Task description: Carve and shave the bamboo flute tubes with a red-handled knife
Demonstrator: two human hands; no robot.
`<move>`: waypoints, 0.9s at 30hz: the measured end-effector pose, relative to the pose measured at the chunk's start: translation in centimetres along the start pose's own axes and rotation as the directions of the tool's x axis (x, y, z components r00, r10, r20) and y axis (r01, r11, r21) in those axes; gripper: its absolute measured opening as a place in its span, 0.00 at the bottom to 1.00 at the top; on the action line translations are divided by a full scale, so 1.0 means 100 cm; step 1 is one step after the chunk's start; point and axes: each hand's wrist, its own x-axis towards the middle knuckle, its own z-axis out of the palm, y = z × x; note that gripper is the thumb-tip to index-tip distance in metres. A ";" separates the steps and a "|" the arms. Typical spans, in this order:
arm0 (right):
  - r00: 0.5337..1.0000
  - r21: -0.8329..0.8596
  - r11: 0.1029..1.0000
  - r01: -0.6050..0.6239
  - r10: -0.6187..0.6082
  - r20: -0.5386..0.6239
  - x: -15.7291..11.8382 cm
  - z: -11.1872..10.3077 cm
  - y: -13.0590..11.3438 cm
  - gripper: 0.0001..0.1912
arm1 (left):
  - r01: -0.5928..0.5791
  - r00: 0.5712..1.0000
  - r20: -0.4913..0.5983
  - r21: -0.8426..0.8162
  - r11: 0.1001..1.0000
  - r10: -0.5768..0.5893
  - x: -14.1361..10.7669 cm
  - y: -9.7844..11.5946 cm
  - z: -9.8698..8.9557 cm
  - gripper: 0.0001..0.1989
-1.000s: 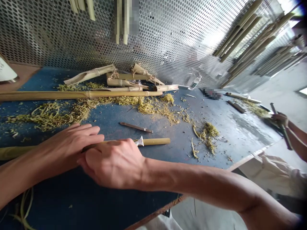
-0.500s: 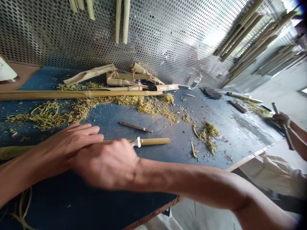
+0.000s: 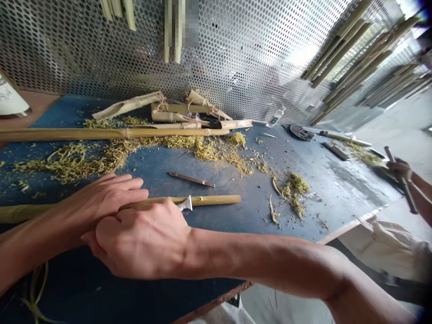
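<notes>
Across the blue bench lies a bamboo pole (image 3: pixel 216 200), its cut end pointing right. My left hand (image 3: pixel 111 195) is closed over the pole, fingers lying across its top and their undersides hidden. Just in front of it, my right hand (image 3: pixel 145 240) is a fist against the pole, around a tool mostly covered by the palm. Only the tool's silver flared metal end (image 3: pixel 186 204) shows, beside the pole. Behind the pole rests a narrow dark metal blade-like strip (image 3: pixel 191 179), untouched.
Another long bamboo pole (image 3: pixel 111 134) lies further back, before several tied bamboo pieces (image 3: pixel 182 108). Shavings (image 3: pixel 77 162) are scattered about. A small clear bottle (image 3: pixel 276 117) stands by the perforated metal screen (image 3: pixel 236 58). At far right, another person's hand (image 3: pixel 400 168) holds a rod.
My right hand and the tool's silver end have slid a little left along the pole. My left hand stays nearly in place. The other person's hand has shifted slightly.
</notes>
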 end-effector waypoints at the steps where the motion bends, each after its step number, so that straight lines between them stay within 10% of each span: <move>1: 1.000 -0.008 1.000 0.007 -0.008 -0.028 -0.004 -0.002 0.003 0.25 | -0.016 1.000 0.013 -0.005 1.000 0.016 0.003 -0.001 -0.001 0.19; 12: 0.978 -0.037 0.989 -0.146 0.138 -0.157 -0.028 -0.011 0.015 0.38 | -0.115 0.990 0.086 0.017 0.993 0.113 0.011 -0.017 0.003 0.24; 17: 0.942 0.091 0.966 -0.241 0.255 -0.217 -0.071 -0.040 0.058 0.31 | -0.076 0.993 0.093 -0.037 0.996 0.079 0.012 -0.024 0.008 0.19; 27: 0.752 0.402 0.846 -0.350 0.510 -0.419 -0.097 -0.104 0.123 0.32 | -0.012 0.998 0.060 -0.106 0.994 0.018 0.012 -0.009 -0.002 0.20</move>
